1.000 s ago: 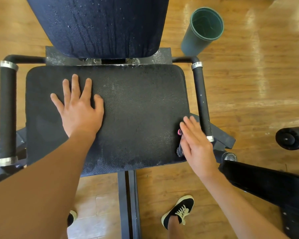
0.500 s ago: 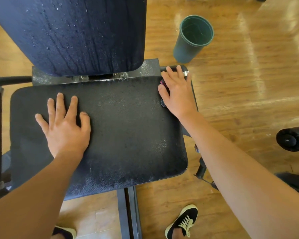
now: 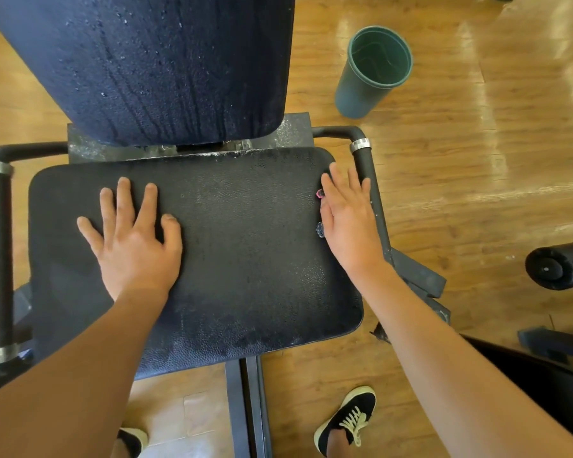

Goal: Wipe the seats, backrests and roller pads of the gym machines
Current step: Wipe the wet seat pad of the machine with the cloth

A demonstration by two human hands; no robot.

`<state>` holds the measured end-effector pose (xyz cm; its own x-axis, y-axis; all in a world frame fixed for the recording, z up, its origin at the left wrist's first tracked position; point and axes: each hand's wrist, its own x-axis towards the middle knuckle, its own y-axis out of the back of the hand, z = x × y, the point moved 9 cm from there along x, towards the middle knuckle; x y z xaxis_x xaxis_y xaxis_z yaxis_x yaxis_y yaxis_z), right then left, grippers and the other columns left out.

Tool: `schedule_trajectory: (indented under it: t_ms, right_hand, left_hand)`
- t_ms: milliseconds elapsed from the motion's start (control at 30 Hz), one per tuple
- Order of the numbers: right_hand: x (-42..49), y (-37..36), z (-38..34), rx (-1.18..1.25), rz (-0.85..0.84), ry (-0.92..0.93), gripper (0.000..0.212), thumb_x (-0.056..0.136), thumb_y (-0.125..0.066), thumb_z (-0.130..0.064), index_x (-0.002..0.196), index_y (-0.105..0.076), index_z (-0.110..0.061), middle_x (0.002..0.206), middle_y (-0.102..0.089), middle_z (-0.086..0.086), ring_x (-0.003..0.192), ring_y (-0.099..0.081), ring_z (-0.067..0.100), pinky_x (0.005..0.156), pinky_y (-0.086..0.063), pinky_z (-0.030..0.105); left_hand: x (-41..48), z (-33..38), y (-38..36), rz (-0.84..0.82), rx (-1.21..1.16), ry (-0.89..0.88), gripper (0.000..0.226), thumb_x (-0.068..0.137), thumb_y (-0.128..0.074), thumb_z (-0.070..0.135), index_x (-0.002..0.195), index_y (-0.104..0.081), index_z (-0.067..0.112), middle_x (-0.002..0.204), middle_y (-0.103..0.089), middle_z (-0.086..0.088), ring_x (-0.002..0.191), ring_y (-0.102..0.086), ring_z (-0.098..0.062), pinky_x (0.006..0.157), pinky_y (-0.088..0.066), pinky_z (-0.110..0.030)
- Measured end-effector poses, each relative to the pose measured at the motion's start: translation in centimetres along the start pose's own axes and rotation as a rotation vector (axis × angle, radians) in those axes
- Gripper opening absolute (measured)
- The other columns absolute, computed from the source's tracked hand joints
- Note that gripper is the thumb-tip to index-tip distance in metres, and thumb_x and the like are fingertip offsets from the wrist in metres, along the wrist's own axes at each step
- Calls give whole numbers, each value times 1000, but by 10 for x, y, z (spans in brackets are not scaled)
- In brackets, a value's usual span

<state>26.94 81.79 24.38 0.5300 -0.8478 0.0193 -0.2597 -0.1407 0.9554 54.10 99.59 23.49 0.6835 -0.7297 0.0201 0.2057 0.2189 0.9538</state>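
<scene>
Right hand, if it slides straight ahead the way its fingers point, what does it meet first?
Most likely the right handle bar, near its chrome collar. The right hand lies flat at the right edge of the seat, pointing toward the rear corner, where the bar bends inward just beyond. Relative height is unclear.

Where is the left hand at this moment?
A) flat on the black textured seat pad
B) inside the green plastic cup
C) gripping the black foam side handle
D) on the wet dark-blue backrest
A: the left hand lies palm down and spread flat on the black textured seat pad, left of the pad's middle.
</scene>
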Motion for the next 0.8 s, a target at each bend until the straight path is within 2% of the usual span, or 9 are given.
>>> schedule_trajectory:
  t_ms: [200, 333, 433, 533, 667, 800]
  right_hand:
    - [44, 3, 1, -23, -20, 18, 30, 102, -44, -7, 128, -58, 3, 140, -52, 19, 134, -45, 42, 116, -30, 63]
    - [11, 3, 3, 25, -23, -28, 36, 101, -49, -2, 136, -55, 2, 151, -44, 18, 146, -35, 39, 122, -20, 62]
    - [-38, 3, 1, 60, -39, -56, 40, 102, -46, -8, 140, -54, 1, 157, -41, 16, 151, -30, 38, 125, -12, 54]
    - [-79, 1, -3, 69, -61, -65, 44, 102, -42, -13, 143, -53, 1, 158, -41, 17, 152, -26, 40, 125, -13, 53]
    - [-54, 2, -3, 58, -48, -36, 39, 100, -52, -6, 137, -56, 6, 152, -48, 22, 146, -34, 47, 122, -18, 58]
    - [-16, 0, 1, 75, -24, -48, 38, 102, -53, -2, 140, -53, 7, 156, -43, 23, 149, -28, 49, 122, -18, 61]
  left_hand:
    - [0, -1, -1, -19, 11, 10, 51, 105, -37, 35, 154, -43, 22, 168, -25, -10, 156, -13, -32, 123, -3, -64]
    - [1, -1, -1, -22, 12, 7, 51, 105, -37, 35, 154, -43, 22, 168, -25, -10, 156, -13, -31, 123, -4, -65]
    - [0, -1, 0, -18, 8, 10, 52, 105, -36, 35, 154, -43, 22, 168, -25, -10, 156, -13, -32, 123, -4, -65]
    - [1, 0, 0, -17, 4, 5, 52, 104, -36, 35, 154, -44, 22, 167, -26, -10, 156, -13, -32, 123, -4, -64]
    - [1, 0, -1, -20, 4, 1, 51, 105, -37, 34, 154, -44, 22, 167, -26, -10, 156, -13, -32, 123, -4, -65]
    - [0, 0, 1, -6, 6, 6, 51, 104, -38, 33, 154, -44, 21, 167, -28, -11, 155, -15, -33, 122, -5, -65]
